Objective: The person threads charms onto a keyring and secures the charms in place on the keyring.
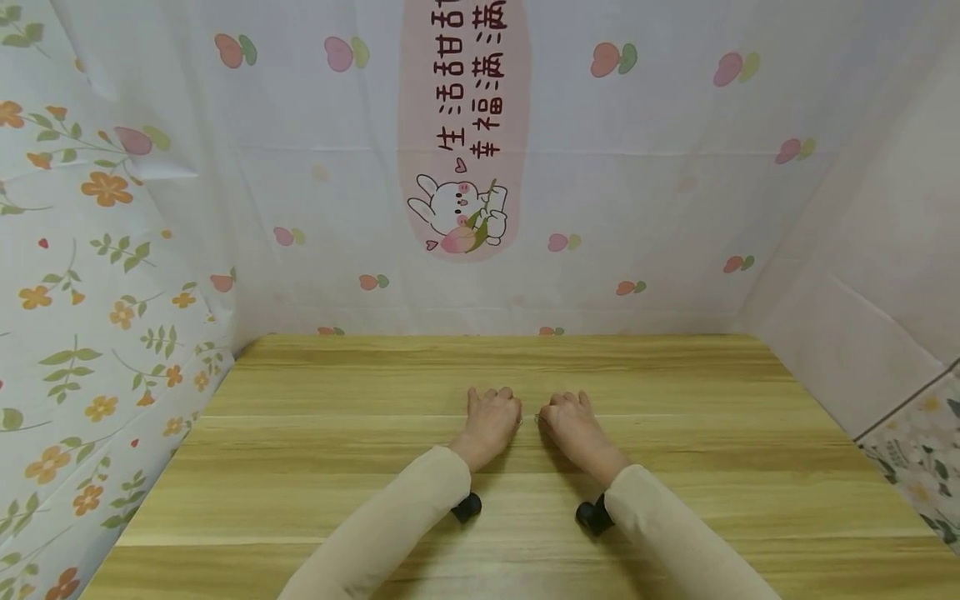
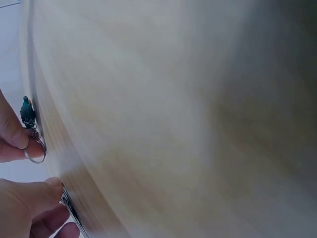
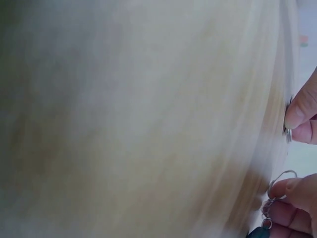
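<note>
In the head view my left hand (image 1: 491, 422) and right hand (image 1: 576, 427) face each other low over the wooden table, a small gap between them. My right thumb and finger pinch a thin metal key ring (image 3: 283, 182), also seen in the left wrist view. From it a short chain (image 3: 267, 208) leads to a dark teal charm (image 2: 27, 113), partly cut off in the right wrist view. My left hand pinches some thin, flat silver metal pieces (image 3: 288, 130), seen edge-on; I cannot tell their kind. The left fingers hide much of them.
The wood-grain table (image 1: 315, 450) spreads around both hands. A white cloth printed with fruit and a rabbit (image 1: 457, 212) hangs behind it, with a flowered cloth (image 1: 105, 333) at the left. Black wrist cameras (image 1: 467, 507) sit under both cream sleeves (image 1: 390, 525).
</note>
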Demonstrator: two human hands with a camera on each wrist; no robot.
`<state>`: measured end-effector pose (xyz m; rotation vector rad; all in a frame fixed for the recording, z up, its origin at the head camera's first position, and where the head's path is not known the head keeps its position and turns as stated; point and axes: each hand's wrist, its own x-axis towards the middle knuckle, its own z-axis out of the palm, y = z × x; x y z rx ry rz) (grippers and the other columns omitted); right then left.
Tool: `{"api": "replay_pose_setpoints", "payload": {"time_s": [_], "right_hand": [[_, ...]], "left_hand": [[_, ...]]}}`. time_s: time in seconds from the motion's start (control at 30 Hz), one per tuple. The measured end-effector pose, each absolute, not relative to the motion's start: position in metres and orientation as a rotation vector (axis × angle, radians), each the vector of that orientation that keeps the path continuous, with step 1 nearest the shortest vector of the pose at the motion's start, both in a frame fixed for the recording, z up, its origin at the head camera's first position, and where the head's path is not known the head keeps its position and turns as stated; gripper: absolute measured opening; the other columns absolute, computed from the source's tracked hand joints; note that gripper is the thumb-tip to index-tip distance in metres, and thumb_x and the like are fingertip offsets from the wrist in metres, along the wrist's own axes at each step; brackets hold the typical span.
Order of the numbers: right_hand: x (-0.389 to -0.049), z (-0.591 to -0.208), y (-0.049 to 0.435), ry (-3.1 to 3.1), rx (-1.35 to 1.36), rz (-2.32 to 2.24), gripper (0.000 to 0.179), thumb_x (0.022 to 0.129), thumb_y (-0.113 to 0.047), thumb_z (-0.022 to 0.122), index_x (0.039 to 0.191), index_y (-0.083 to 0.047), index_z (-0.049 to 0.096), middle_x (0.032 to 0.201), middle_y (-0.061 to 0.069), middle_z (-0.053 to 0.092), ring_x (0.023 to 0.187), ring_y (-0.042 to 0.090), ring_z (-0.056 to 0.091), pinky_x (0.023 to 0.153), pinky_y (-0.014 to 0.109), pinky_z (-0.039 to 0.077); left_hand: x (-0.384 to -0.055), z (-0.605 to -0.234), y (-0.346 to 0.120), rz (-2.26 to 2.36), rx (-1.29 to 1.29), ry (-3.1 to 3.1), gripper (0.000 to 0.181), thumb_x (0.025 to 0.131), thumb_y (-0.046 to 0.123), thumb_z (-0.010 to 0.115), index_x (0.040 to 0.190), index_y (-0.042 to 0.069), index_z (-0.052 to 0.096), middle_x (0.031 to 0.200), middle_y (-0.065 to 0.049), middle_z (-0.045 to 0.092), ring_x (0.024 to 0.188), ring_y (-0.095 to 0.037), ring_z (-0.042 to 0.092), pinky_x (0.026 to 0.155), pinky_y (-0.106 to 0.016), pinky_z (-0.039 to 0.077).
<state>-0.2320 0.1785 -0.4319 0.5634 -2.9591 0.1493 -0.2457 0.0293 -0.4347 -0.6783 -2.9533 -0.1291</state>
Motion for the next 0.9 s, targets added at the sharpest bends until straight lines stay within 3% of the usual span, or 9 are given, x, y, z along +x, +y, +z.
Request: {"api": "replay_pose_setpoints", "payload": {"time_s": [0.17, 0.27, 0.4, 0.57, 0.67, 0.73, 0.9], "right_hand": [[-0.232, -0.434, 0.181, -2.872, 0.517, 0.369, 0.006, 0.084, -0.008, 0.069, 0.079, -0.009, 0.072, 0.079, 0.006, 0.068, 0.081, 0.028, 0.064, 0.091, 0.064, 0.038], [-0.230, -0.433, 0.186, -2.773, 0.537, 0.542, 0.006, 0.083, -0.006, 0.068, 0.079, -0.007, 0.072, 0.073, 0.004, 0.069, 0.065, 0.018, 0.062, 0.074, 0.044, 0.050], [-0.225, -0.425, 0.193, -2.729, 0.523, 0.886, 0.011, 0.089, -0.003, 0.061, 0.081, -0.002, 0.069, 0.072, 0.006, 0.066, 0.058, 0.011, 0.052, 0.054, 0.024, 0.043], [-0.215, -0.417, 0.195, -2.711, 0.455, 1.309, 0.017, 0.095, -0.004, 0.052, 0.089, 0.001, 0.067, 0.091, 0.012, 0.069, 0.079, 0.020, 0.065, 0.074, 0.029, 0.052], [-0.207, -0.416, 0.193, -2.676, 0.441, 1.449, 0.019, 0.096, -0.006, 0.051, 0.093, 0.001, 0.067, 0.097, 0.013, 0.069, 0.087, 0.023, 0.067, 0.085, 0.036, 0.051], [-0.202, -0.416, 0.192, -2.631, 0.461, 1.484, 0.019, 0.096, -0.007, 0.051, 0.095, 0.001, 0.068, 0.098, 0.013, 0.070, 0.090, 0.024, 0.066, 0.086, 0.037, 0.051], [-0.189, -0.413, 0.187, -2.493, 0.467, 1.565, 0.018, 0.094, -0.008, 0.054, 0.100, 0.000, 0.069, 0.099, 0.013, 0.071, 0.094, 0.018, 0.066, 0.085, 0.024, 0.050]], "left_hand": [[-0.244, -0.437, 0.027, -0.051, -0.670, -2.978, 0.009, 0.091, 0.026, 0.062, 0.089, 0.018, 0.064, 0.093, 0.002, 0.056, 0.088, -0.019, 0.055, 0.091, -0.054, 0.038], [-0.242, -0.435, 0.024, -0.137, -0.678, -2.985, 0.011, 0.092, 0.025, 0.061, 0.092, 0.015, 0.063, 0.094, -0.001, 0.056, 0.092, -0.021, 0.056, 0.093, -0.056, 0.038], [-0.239, -0.429, 0.018, -0.441, -0.694, -2.975, 0.009, 0.094, 0.019, 0.058, 0.093, 0.011, 0.060, 0.094, -0.003, 0.057, 0.093, -0.024, 0.056, 0.092, -0.053, 0.041], [-0.229, -0.421, 0.009, -0.828, -0.759, -2.896, 0.005, 0.095, 0.013, 0.054, 0.092, 0.009, 0.056, 0.089, -0.002, 0.057, 0.080, -0.016, 0.052, 0.072, -0.030, 0.045], [-0.221, -0.415, 0.004, -0.994, -0.800, -2.828, 0.005, 0.096, 0.011, 0.053, 0.091, 0.009, 0.056, 0.087, -0.002, 0.057, 0.078, -0.013, 0.049, 0.067, -0.025, 0.042], [-0.216, -0.410, 0.002, -1.085, -0.808, -2.800, 0.007, 0.096, 0.011, 0.054, 0.090, 0.009, 0.056, 0.086, -0.001, 0.056, 0.076, -0.012, 0.047, 0.067, -0.024, 0.040], [-0.203, -0.399, -0.005, -1.297, -0.803, -2.763, 0.008, 0.097, 0.013, 0.052, 0.091, 0.009, 0.057, 0.080, 0.001, 0.056, 0.069, -0.008, 0.045, 0.061, -0.021, 0.039]]}}
